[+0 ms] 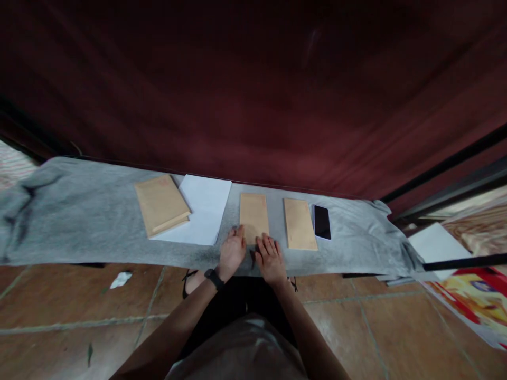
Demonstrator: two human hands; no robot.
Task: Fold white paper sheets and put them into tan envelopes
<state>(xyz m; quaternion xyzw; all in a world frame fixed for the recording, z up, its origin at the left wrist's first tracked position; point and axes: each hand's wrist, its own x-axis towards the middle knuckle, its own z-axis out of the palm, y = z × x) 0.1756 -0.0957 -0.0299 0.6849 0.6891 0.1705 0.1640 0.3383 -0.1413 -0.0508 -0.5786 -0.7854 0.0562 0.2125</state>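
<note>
A brown paper envelope lies upright in front of me on a grey cloth. My left hand rests at its lower left edge, fingers extended and touching the paper. On the lower right corner lies my right hand, its fingers stretched out and slightly spread. Neither hand grips the envelope. To the right is another brown envelope. Left of my hands, a small stack of brown envelopes partly covers some white paper sheets.
A dark-screened phone lies right of the second envelope. The grey cloth covers a long narrow surface, backed by a dark red curtain-like sheet. Black bars stand at the right. A crumpled white scrap lies on the tiled floor.
</note>
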